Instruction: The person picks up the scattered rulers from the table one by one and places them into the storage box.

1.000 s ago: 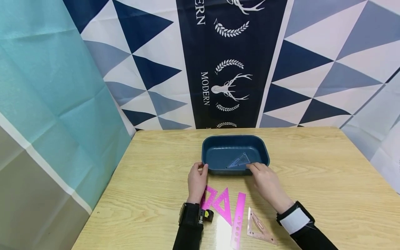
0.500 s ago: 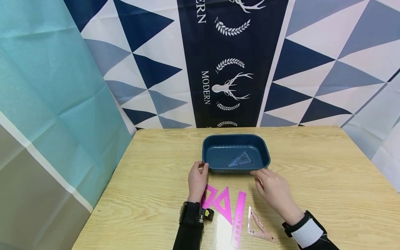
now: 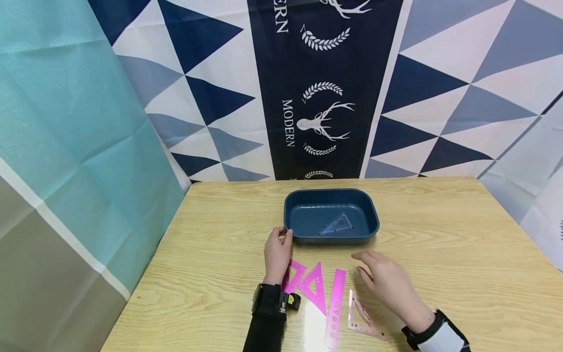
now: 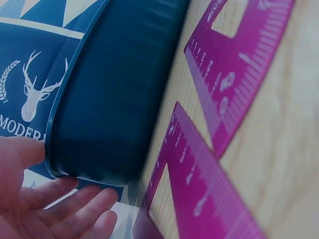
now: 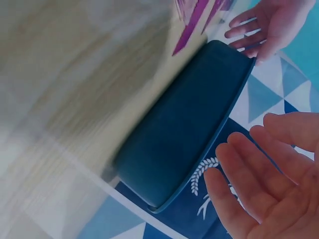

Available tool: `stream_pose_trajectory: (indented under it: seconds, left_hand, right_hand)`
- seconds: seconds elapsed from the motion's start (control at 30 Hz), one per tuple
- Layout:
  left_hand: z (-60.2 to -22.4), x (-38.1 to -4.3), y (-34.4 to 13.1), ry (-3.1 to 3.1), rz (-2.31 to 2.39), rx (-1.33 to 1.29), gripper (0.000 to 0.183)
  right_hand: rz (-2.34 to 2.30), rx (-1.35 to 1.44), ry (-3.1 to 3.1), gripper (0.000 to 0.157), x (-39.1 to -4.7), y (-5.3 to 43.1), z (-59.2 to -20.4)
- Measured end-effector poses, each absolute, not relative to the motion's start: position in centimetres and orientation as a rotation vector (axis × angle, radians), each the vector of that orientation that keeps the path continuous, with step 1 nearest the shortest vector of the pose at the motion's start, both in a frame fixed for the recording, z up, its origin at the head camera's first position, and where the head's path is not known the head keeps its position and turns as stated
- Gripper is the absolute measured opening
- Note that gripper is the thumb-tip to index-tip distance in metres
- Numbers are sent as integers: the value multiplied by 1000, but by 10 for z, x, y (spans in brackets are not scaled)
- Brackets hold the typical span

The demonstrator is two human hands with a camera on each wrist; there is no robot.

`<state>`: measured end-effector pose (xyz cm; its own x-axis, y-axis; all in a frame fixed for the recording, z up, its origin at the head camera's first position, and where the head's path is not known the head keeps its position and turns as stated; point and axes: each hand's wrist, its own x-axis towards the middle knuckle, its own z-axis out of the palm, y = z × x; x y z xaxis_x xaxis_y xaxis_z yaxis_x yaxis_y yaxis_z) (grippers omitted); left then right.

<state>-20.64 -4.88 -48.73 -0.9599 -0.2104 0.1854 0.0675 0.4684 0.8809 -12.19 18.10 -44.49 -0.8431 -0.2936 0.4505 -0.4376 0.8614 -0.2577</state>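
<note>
A dark blue plastic tray [image 3: 330, 241] sits toward the back of the table. My left hand [image 3: 277, 256] grips its front left corner, thumb at the rim and fingers along the outer wall in the left wrist view. Inside the tray lies a clear bluish set square [image 3: 329, 229]. My right hand [image 3: 389, 283] hovers in front of the tray's right end, fingers relaxed and holding nothing. Left of it a pink ruler [image 3: 336, 303] lies on the table, with a pink set square [image 3: 320, 300] beside it. Another pink measuring piece [image 3: 300, 269] is partly hidden by my left wrist.
A pale pink transparent set square [image 3: 369, 330] lies below my right hand. The wood-grain table [image 3: 220, 264] ends at a patterned cloth [image 3: 220, 98] behind, and a teal cloth [image 3: 88, 122] hangs on the left.
My right hand has let go of the clear set square in the tray and drawn back over the rim toward the front right. The left hand has stayed at the tray's corner.
</note>
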Motion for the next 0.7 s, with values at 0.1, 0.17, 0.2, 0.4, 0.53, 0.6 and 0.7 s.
stream_pose_trajectory:
  seconds: [0.1,0.17,0.2,0.4,0.53,0.6,0.7]
  left_hand:
    - [-487,-206,-49,-2450,-1493,121,31]
    - [-487,-206,-49,-2457,-1502,129,31]
    - [-488,-206,-49,-2457,-1504,129,32]
    - [-487,-206,-49,-2454,-1517,138,32]
    - [-486,-206,-49,-2449,-1510,135,32]
    - [-485,-206,-49,-2448,-1509,133,32]
    - [-486,-207,-49,-2452,-1505,138,31]
  right_hand:
    - [511,534,-2688,26,-118,179,-445]
    - [527,535,-2730,28,-115,178,-446]
    - [535,542,-2750,30,-114,178,-447]
    - [553,581,-2914,53,-106,178,-451]
    - [575,579,-3013,66,-103,180,-454]
    - [599,576,-3059,70,-101,180,-456]
    - [602,605,-3110,74,-97,181,-459]
